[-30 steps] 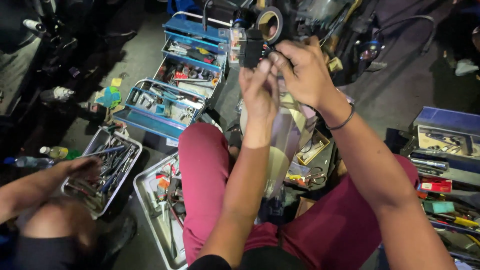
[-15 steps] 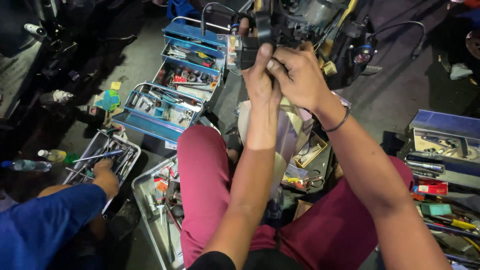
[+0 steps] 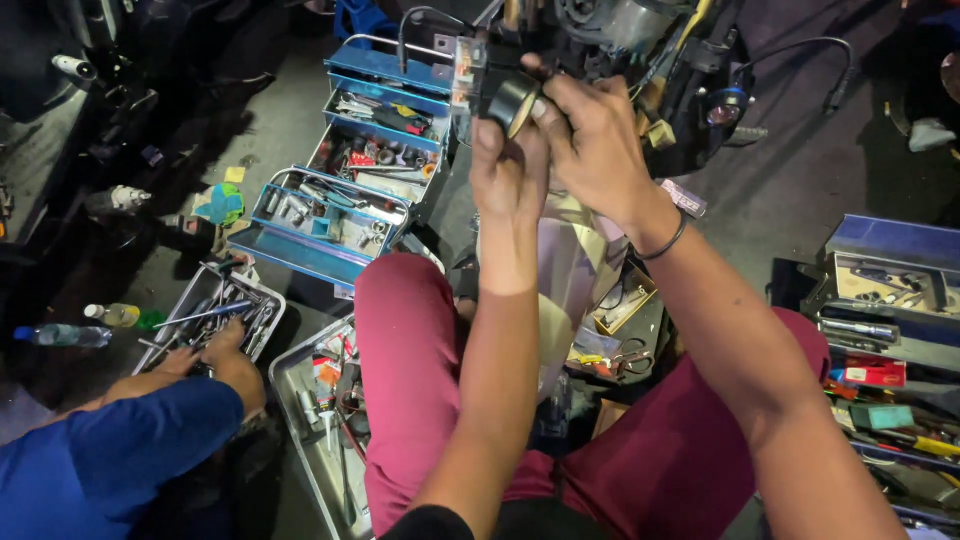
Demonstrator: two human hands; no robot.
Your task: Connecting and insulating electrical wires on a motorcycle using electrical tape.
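Both my hands are raised in front of me over my maroon-trousered legs [image 3: 420, 400]. My left hand [image 3: 505, 165] and my right hand [image 3: 590, 140] together grip a black roll of tape [image 3: 512, 100], held next to a small clear boxy part [image 3: 465, 75] with wires. My right wrist wears a thin black band [image 3: 665, 240]. Just beyond the hands is dark machinery with cables [image 3: 640, 40]. Whether the tape touches the boxy part is hard to tell.
An open blue cantilever toolbox [image 3: 350, 170] full of tools stands ahead left. Two grey metal trays [image 3: 215, 310] of tools lie on the floor at left, where another person's hand in a blue sleeve [image 3: 215, 355] reaches. A second toolbox [image 3: 890, 290] sits at right. Plastic bottles [image 3: 65, 335] lie far left.
My hands have stayed raised at the machinery, shifting slightly on the tape roll. The other person's arm, now in a blue sleeve, has moved in toward the left tray.
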